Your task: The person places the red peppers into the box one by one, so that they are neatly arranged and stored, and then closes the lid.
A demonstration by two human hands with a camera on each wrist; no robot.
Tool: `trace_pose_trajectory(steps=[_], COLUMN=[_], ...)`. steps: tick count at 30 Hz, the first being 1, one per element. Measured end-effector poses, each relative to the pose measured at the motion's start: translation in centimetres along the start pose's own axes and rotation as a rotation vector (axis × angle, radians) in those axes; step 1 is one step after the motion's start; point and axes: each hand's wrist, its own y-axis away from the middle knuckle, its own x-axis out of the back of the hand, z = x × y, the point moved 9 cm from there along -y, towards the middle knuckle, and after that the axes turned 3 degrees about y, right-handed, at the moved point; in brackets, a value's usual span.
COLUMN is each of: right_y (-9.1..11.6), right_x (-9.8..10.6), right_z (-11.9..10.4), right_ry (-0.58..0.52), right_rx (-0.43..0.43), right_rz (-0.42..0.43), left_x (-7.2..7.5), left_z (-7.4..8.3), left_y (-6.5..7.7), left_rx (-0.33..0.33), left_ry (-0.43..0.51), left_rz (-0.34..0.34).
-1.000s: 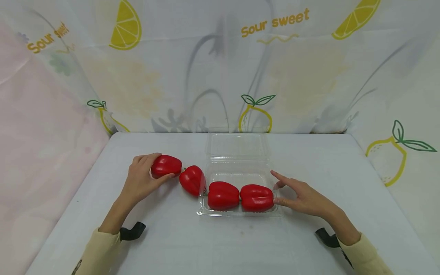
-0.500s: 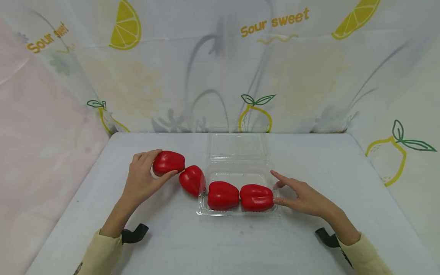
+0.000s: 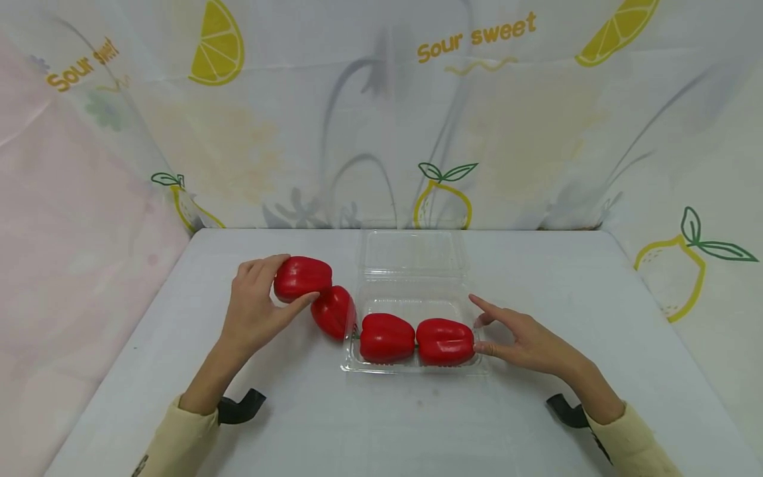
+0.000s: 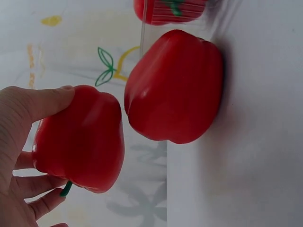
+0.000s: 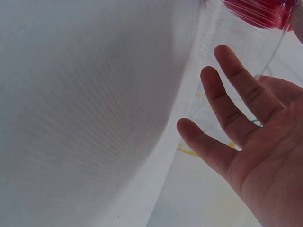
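My left hand (image 3: 256, 301) grips a red bell pepper (image 3: 303, 278) between thumb and fingers, lifted off the table; its green stem shows in the left wrist view. A second bell pepper (image 4: 175, 90) lies on the table just left of the clear plastic clamshell box (image 3: 417, 369). Inside the box, two more red bell peppers sit side by side along the front, a left one (image 3: 386, 338) and a right one (image 3: 445, 342). My right hand (image 3: 524, 341) rests at the box's right edge, thumb tip by the right pepper. Its fingers are spread and fairly straight in the right wrist view.
The box's clear lid (image 3: 412, 254) lies folded back toward the rear wall. A white table (image 3: 417, 430) carries everything. Behind it hangs a printed cloth (image 3: 369, 119) with lemon drawings. Black curved pieces (image 3: 241, 407) stick out at both wrists.
My left hand has lifted its bell pepper up and shifted it right, so it now overlaps the loose pepper in the head view. The right hand and box have stayed put.
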Motion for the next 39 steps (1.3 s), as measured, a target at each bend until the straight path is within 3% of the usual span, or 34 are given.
trace_pose_trajectory(steps=[18, 39], right_y=[0.0, 0.0], right_x=[0.0, 0.0], right_z=[0.0, 0.0], right_ry=[-0.004, -0.011], right_rx=[-0.002, 0.009], right_rz=[-0.002, -0.002], left_x=[-2.3, -5.7], left_z=[2.7, 7.0], left_y=[-0.4, -1.5], left_rx=[0.035, -0.006], left_ry=[0.148, 0.136], left_rz=[-0.068, -0.138])
